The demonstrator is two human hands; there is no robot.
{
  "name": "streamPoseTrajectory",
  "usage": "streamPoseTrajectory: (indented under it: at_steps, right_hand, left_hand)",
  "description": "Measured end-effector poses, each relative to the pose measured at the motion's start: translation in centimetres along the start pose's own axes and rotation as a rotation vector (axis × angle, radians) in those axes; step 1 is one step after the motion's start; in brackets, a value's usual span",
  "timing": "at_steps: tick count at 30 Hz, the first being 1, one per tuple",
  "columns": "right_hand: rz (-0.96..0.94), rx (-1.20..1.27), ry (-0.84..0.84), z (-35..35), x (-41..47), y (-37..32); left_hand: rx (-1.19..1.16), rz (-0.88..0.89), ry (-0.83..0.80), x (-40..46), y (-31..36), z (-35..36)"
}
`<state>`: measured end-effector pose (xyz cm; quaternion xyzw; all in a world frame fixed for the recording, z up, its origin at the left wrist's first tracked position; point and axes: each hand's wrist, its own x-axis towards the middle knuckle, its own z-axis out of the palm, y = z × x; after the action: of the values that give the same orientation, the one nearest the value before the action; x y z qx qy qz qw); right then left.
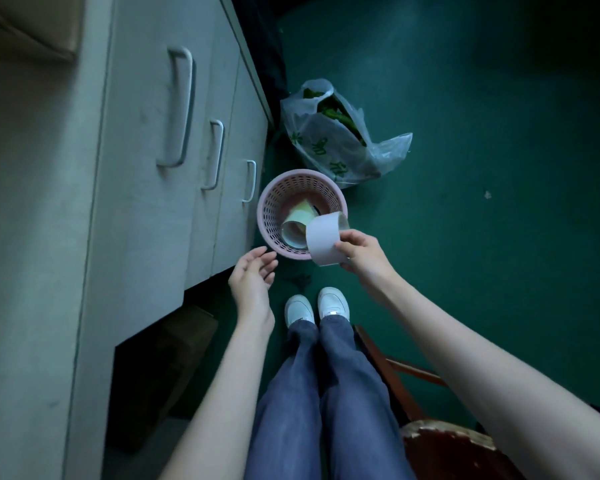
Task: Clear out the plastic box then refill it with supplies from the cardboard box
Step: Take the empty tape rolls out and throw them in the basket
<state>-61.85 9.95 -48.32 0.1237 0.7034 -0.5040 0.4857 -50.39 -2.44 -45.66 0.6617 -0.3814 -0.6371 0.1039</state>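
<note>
Landmark: round pink perforated plastic basket [274, 202] on green floor [465, 237], paper rolls inside.
Right hand [361, 251]: pinches pale paper tape roll [323, 237] over basket's near rim.
Left hand [252, 275]: spread, empty, near-left of basket.
Obstructions: grey drawer cabinet [153, 168] just left; clear plastic bag [340, 140] just behind.
Open room: floor right of basket.

Plastic bag [340, 140] beside drawer cabinet [146, 168].

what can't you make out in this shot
Head view:
- Pink basket contents: the tape roll in the right hand covers part.
- Brown box under the cabinet: in shadow, cut off by it.
- Plastic bag print: too blurred.
</note>
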Motion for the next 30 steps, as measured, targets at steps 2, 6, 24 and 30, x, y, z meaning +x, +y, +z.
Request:
streamPoseTrajectory:
  at_steps: [2,6,24,30]
  right_hand:
    - [-0.026,-0.043,-0.008,1.2,1.7,-0.7]
    - [-0.084,-0.114,-0.028,2.7,5.5,-1.4]
    - [-0.114,0.090,0.026,-0.3,-7.4,-6.4]
    - [-0.183,0.081,-0.028,-0.8,-18.9,-10.6]
  left_hand:
    - [-0.052,0.012,0.014,0.1,0.5,-0.4]
    - [-0.067,0.029,0.015,0.9,0.9,-0.6]
    - [0.129,0.082,-0.117,-8.1,4.5,0.3]
    - [0.268,0.210,-0.250,-17.2,9.7,-3.8]
